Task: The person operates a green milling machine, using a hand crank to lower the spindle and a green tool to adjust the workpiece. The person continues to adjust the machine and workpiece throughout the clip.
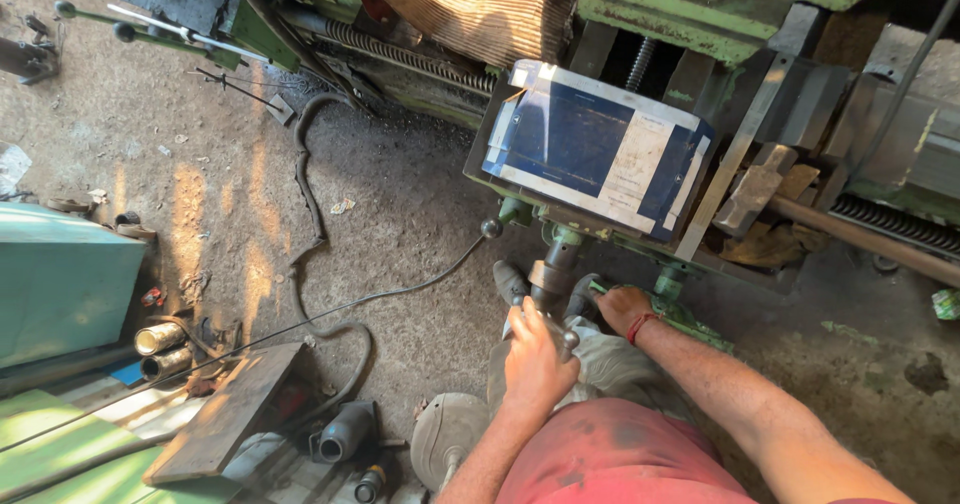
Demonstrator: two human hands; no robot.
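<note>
Though our left hand covers most of it, we make out one metal handle under the green machine, gripped tight; our right hand clasps a green lever, partly hidden. Two pipes lie on the floor

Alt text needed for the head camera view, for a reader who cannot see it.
Seen from above, a person's left hand grips a metal handle under a green lathe, while the right hand rests on a green lever beside it. A blue and white box sits on the machine above; cables and metal tubes lie on the dirty floor.
</note>
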